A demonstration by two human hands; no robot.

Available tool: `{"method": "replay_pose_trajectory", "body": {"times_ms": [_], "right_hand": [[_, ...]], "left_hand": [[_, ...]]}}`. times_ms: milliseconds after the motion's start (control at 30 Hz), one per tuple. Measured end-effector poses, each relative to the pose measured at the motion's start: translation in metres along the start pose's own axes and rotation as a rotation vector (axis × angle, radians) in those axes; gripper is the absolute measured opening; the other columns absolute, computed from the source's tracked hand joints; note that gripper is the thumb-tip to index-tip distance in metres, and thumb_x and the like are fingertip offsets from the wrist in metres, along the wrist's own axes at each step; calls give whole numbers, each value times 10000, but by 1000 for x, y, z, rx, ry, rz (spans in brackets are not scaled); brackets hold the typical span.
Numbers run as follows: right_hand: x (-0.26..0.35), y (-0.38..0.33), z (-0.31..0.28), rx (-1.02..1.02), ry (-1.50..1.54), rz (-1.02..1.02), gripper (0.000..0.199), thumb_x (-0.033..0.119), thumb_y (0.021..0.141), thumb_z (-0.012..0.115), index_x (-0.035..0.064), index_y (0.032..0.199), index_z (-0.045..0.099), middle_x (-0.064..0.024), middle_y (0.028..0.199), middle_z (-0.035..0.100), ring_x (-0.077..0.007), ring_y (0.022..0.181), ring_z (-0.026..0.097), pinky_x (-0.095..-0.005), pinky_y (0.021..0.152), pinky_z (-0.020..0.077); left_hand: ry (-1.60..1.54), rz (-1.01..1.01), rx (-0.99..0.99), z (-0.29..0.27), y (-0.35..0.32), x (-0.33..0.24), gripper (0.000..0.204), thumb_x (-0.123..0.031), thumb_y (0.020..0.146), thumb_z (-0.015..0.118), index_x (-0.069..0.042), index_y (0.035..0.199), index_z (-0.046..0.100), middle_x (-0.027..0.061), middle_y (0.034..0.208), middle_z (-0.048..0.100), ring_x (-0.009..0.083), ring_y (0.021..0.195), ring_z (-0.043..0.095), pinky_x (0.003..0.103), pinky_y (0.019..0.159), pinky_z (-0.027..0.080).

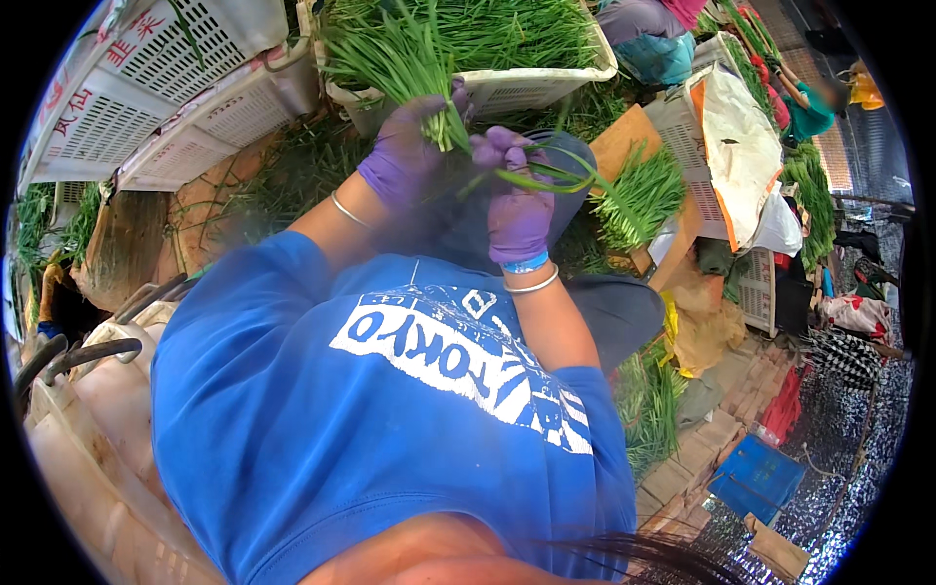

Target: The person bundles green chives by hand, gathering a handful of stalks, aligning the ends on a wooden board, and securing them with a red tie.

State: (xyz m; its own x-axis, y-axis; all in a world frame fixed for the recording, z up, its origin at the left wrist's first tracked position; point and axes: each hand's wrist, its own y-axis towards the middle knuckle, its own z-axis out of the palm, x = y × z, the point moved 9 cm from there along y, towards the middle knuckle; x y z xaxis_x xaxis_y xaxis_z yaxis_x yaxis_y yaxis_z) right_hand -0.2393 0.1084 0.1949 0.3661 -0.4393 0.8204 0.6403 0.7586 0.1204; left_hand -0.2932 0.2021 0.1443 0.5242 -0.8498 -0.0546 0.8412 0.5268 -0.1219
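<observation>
My left hand [402,151], in a purple glove, is closed around a bunch of garlic chives [395,73]. The pale cut ends point down toward my lap, and the leaves fan up over the crate's near left side. Close beside it, my right hand [519,200], gloved the same way, has its fingers bent together on a few loose chive leaves [556,182] that trail off to the right. Straight ahead stands a white plastic crate [526,90] heaped with chives [517,37]. Right of my knee lies a pile of cut chives [643,195] with its stem ends toward me.
White slotted crates [185,68] are stacked at the left. A wooden board [624,141] leans by the chive pile, near a white sack [741,156]. Another person [814,109] is at the far right. A blue box [758,478] lies lower right. Loose leaves litter the brick floor.
</observation>
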Motion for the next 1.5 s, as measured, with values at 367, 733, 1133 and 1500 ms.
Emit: {"method": "replay_pose_trajectory", "body": {"times_ms": [367, 733, 1133, 1500], "right_hand": [[3, -2, -27, -158, -137, 22, 181, 113, 895, 387, -17, 983, 479, -118, 920, 559, -69, 581, 449, -225, 613, 441], [0, 87, 0, 233, -839, 26, 700, 177, 707, 671, -25, 1271, 308, -185, 1242, 403, -219, 1163, 382, -296, 946, 322], [6, 41, 34, 36, -265, -134, 82, 52, 781, 555, -13, 741, 583, -45, 713, 587, -105, 648, 537, -243, 625, 447], [49, -15, 55, 396, -506, -455, 132, 57, 756, 526, -14, 866, 529, -146, 1026, 519, -248, 945, 517, -351, 861, 391]], "left_hand": [[-7, 225, 3, -13, 14, -78, 376, 34, 741, 483, 16, 1111, 417, 97, 964, 573, 168, 811, 592, 356, 849, 446], [874, 484, 87, 53, -15, -72, 480, 31, 680, 526, -15, 1150, 436, 103, 1006, 569, 168, 774, 568, 280, 662, 484], [668, 129, 242, 21, -16, -12, 271, -54, 831, 447, 9, 1089, 499, 104, 1007, 547, 160, 894, 545, 273, 773, 446], [1318, 448, 234, 36, -5, -56, 582, 41, 750, 460, -5, 1289, 249, 73, 978, 539, 160, 825, 560, 303, 810, 452]]}}
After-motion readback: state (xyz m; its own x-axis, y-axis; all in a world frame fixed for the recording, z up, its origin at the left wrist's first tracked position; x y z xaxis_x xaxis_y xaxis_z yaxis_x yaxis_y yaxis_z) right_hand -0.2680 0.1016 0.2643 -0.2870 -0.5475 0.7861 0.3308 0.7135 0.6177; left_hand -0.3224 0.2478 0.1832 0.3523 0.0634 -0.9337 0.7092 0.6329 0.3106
